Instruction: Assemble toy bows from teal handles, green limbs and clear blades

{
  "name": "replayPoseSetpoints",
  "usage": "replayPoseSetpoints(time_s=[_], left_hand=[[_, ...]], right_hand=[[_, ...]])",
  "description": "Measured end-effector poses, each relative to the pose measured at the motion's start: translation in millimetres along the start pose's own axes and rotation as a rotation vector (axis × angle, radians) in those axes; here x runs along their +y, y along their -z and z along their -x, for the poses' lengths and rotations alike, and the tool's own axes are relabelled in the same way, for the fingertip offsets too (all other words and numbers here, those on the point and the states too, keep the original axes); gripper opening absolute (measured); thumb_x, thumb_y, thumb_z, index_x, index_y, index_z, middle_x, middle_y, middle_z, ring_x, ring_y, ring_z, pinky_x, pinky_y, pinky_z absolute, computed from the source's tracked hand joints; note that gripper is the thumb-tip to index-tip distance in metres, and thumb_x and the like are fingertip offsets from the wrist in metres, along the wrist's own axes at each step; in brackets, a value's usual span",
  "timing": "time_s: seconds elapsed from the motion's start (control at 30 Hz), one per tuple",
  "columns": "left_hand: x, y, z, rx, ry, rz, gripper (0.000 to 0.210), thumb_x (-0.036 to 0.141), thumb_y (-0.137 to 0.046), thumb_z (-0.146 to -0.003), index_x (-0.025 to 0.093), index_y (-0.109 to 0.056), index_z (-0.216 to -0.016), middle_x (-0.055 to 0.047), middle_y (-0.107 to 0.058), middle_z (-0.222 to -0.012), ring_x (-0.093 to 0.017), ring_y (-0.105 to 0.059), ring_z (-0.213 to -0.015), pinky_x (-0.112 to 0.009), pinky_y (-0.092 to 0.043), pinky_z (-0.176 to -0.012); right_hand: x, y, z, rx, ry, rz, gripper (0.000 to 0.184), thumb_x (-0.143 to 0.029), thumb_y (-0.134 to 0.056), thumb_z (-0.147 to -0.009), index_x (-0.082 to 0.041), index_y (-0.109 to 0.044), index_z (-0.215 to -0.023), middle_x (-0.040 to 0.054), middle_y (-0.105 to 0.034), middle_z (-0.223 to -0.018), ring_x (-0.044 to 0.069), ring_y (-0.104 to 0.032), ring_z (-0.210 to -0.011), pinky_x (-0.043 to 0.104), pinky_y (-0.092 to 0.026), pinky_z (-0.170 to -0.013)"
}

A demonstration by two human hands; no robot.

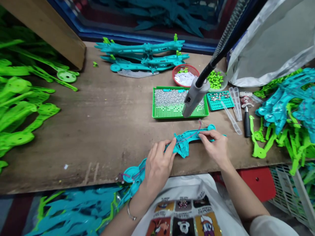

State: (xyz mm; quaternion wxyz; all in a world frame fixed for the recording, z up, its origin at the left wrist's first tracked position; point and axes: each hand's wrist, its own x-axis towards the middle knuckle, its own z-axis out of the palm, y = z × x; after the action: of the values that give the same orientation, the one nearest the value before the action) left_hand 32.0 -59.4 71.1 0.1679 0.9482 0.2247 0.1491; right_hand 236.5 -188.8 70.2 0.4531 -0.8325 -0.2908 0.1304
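Note:
A long teal plastic part lies across the front of the table, its ribbed inner side facing up. Thin red and blue wires run over it and loop above its far edge. My left hand is closed over the part's middle, fingertips pressing on it; the palm hides a stretch. Another teal section with a round cup and wires shows left of that wrist. My right hand pinches thumb and forefinger together at the part's right portion, close to the wires. What sits between those fingertips is too small to make out.
A green tray of small metal pieces stands behind, with a hanging powered screwdriver over it. Further right are a teal tray and a black-handled tool. Green parts pile left; teal parts pile right.

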Motion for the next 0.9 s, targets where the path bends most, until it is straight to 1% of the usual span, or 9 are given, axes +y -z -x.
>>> replayPoseSetpoints(time_s=[0.1,0.23,0.4,0.47,0.57,0.6,0.67,0.77,0.9], left_hand=[[2,0.2,1,0.030,-0.013,0.003,0.048,0.026,-0.051,-0.102,0.024,-0.045,-0.150,-0.013,-0.063,-0.116,-0.028,-0.060,-0.103,-0.045,-0.053,-0.090],[4,0.2,1,0.046,-0.017,0.017,0.047,0.024,-0.053,-0.102,0.023,-0.046,-0.148,-0.013,-0.063,-0.116,-0.028,-0.061,-0.103,-0.043,-0.054,-0.088],[3,-0.2,0,0.054,-0.024,0.010,0.050,0.025,-0.050,-0.102,0.025,-0.044,-0.151,-0.014,-0.064,-0.117,-0.028,-0.061,-0.102,-0.043,-0.055,-0.086],[0,-2.0,0,0.054,-0.024,-0.002,0.048,0.025,-0.051,-0.102,0.025,-0.046,-0.150,-0.013,-0.064,-0.116,-0.028,-0.061,-0.101,-0.043,-0.055,-0.085],[-7,-7.1,0,0.055,-0.018,-0.002,0.045,0.024,-0.053,-0.101,0.025,-0.051,-0.146,-0.012,-0.064,-0.115,-0.027,-0.061,-0.100,-0.042,-0.055,-0.085],[-9,-9.0,0,0.054,-0.017,0.008,0.044,0.024,-0.053,-0.101,0.025,-0.052,-0.145,-0.012,-0.064,-0.116,-0.027,-0.061,-0.101,-0.042,-0.055,-0.086],[-13,-11.9,0,0.047,-0.010,0.030,0.043,0.023,-0.055,-0.100,0.025,-0.053,-0.144,-0.011,-0.064,-0.116,-0.027,-0.061,-0.102,-0.042,-0.055,-0.087],[-15,-13.1,-1,0.027,0.015,0.041,0.044,0.022,-0.057,-0.099,0.025,-0.054,-0.143,-0.011,-0.063,-0.116,-0.027,-0.060,-0.103,-0.042,-0.054,-0.089],[-13,-10.1,-1,0.004,0.029,0.033,0.046,0.022,-0.058,-0.099,0.023,-0.053,-0.144,-0.011,-0.063,-0.117,-0.028,-0.059,-0.103,-0.043,-0.054,-0.089]], right_hand=[[0,-3,3,0.039,0.043,0.030,0.015,-0.034,-0.067,-0.089,-0.025,-0.079,-0.089,0.0044,-0.077,-0.087,0.020,-0.070,-0.075,0.036,-0.057,-0.076],[-3,-6,7,0.081,0.142,0.162,0.016,-0.032,-0.063,-0.093,-0.025,-0.078,-0.090,0.0061,-0.076,-0.088,0.023,-0.071,-0.084,0.040,-0.056,-0.084],[-2,-13,15,0.147,0.269,0.280,0.021,-0.027,-0.057,-0.097,-0.026,-0.078,-0.101,0.0097,-0.070,-0.087,0.024,-0.067,-0.082,0.042,-0.057,-0.080],[0,-15,18,0.126,0.328,0.337,0.027,-0.023,-0.054,-0.097,-0.025,-0.076,-0.112,0.0124,-0.069,-0.092,0.027,-0.065,-0.086,0.044,-0.056,-0.081],[1,-14,18,0.026,0.416,0.502,0.035,-0.022,-0.054,-0.097,-0.023,-0.070,-0.128,0.0153,-0.068,-0.102,0.030,-0.062,-0.092,0.048,-0.055,-0.082],[2,-13,17,-0.007,0.444,0.562,0.036,-0.022,-0.055,-0.096,-0.023,-0.069,-0.129,0.0150,-0.068,-0.102,0.030,-0.062,-0.091,0.048,-0.055,-0.082],[2,-11,13,-0.049,0.495,0.632,0.033,-0.021,-0.056,-0.096,-0.024,-0.072,-0.125,0.0134,-0.069,-0.097,0.028,-0.062,-0.089,0.045,-0.054,-0.081],[3,-9,3,-0.074,0.510,0.540,0.027,-0.018,-0.055,-0.096,-0.022,-0.074,-0.116,0.0117,-0.070,-0.093,0.026,-0.064,-0.088,0.042,-0.055,-0.082],[0,7,-21,-0.067,0.397,0.294,0.024,-0.021,-0.060,-0.093,-0.022,-0.074,-0.112,0.0093,-0.076,-0.102,0.025,-0.071,-0.096,0.041,-0.057,-0.088]])
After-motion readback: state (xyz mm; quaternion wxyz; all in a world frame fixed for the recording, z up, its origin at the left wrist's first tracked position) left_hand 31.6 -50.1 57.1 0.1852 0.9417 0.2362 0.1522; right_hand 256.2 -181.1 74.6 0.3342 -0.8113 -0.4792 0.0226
